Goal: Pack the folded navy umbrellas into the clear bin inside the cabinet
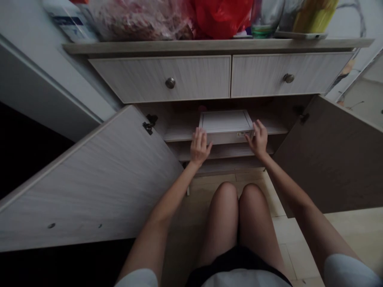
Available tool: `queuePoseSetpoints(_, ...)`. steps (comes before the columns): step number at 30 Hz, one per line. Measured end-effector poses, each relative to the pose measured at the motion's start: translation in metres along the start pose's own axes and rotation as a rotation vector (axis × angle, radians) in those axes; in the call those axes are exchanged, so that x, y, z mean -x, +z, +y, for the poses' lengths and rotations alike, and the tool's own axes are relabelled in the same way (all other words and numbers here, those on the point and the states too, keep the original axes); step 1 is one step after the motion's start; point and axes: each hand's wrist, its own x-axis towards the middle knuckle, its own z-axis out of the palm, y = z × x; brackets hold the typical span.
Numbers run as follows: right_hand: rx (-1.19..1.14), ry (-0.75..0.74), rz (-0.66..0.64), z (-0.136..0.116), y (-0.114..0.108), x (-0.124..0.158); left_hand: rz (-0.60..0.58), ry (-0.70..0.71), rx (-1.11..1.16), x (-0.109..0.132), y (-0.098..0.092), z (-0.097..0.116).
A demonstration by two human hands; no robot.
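Note:
A flat white box [226, 121] with a thin dark border line on its lid sits on the upper shelf inside a cabinet, its front jutting over the shelf edge. A small label shows on its front, near the right corner. My left hand [200, 146] is at the box's front left corner, slightly blurred, with the thumb toward the front face. On the opposite side, my right hand [257, 138] holds the right corner, fingers along the side and thumb at the front. The box lies between both hands; its underside is hidden.
Cabinet doors stand open at left [98, 179] and right [332, 159]. Above are two closed drawers with round knobs [170, 83]. The cabinet top holds a white bottle [70, 22], a red bag [223, 18] and a glass [266, 18]. Lower shelves [227, 150] lie below the box.

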Motion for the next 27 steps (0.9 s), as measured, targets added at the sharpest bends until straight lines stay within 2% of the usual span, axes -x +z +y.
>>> queuePoseSetpoints(2,0.111,-0.086,-0.124,-0.010,0.011,0.024,-0.128,0.072,-0.040,0.012,0.009,0.005)
queuePoseSetpoints(4,0.232,-0.145,-0.203,-0.016,0.022,0.039,-0.169,0.091,-0.112,0.017,0.019,0.007)
queuePoseSetpoints(8,0.550,-0.166,-0.154,-0.015,0.033,0.040,-0.154,0.090,-0.394,0.012,0.030,0.001)
queuePoseSetpoints(11,0.691,-0.185,-0.143,-0.010,0.034,0.034,-0.164,0.111,-0.540,0.007,0.033,-0.004)
queuePoseSetpoints(17,0.726,-0.182,-0.136,-0.007,0.038,0.024,-0.151,0.109,-0.570,-0.004,0.038,-0.005)
queuePoseSetpoints(27,0.712,-0.156,-0.190,0.004,0.044,-0.011,-0.177,0.137,-0.562,-0.039,0.042,-0.007)
